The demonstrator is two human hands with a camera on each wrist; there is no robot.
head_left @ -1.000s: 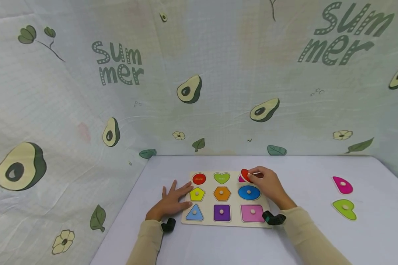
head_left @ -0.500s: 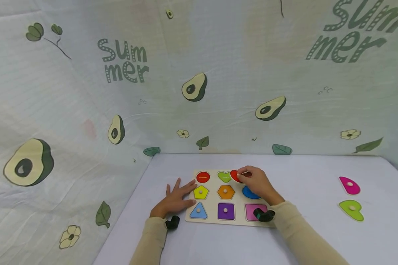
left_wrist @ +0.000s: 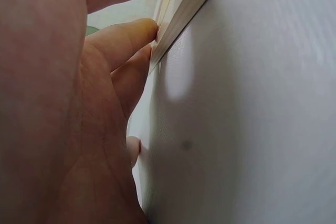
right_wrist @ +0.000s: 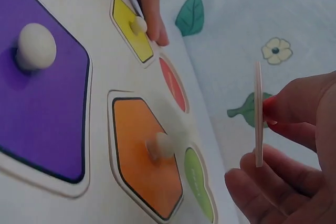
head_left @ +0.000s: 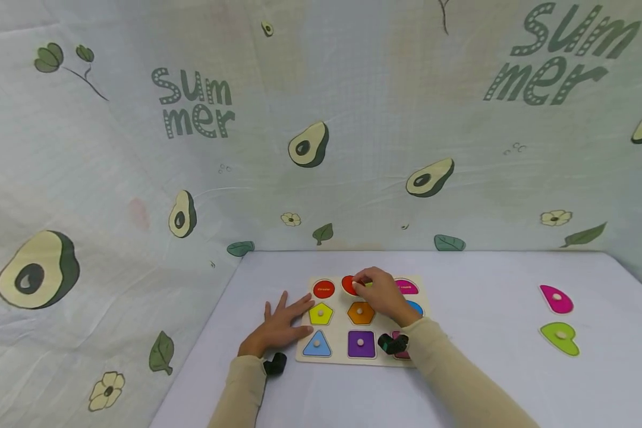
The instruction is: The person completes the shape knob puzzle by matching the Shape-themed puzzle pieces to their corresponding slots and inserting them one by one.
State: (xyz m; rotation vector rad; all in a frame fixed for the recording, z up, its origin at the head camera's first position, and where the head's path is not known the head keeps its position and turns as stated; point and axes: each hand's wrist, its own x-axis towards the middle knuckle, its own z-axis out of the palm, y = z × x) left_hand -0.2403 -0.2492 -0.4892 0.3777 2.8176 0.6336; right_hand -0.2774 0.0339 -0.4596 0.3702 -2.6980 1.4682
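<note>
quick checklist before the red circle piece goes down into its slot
1. Grip: right hand pinches the red circle piece by its knob side: ok.
2. Red circle slot is free: ok.
3. Piece over that slot: not ok, it hangs above the green heart slot.
4. Piece level: not ok, held on edge in the right wrist view.
5. Puzzle board steadied: ok, left hand rests flat at its left edge.

Puzzle board [head_left: 342,356] on table [head_left: 487,368], two loose pieces [head_left: 555,299] far right

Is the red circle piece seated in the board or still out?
Out. The right hand pinches the red circle piece on edge above the board; its red recess sits empty.
</note>
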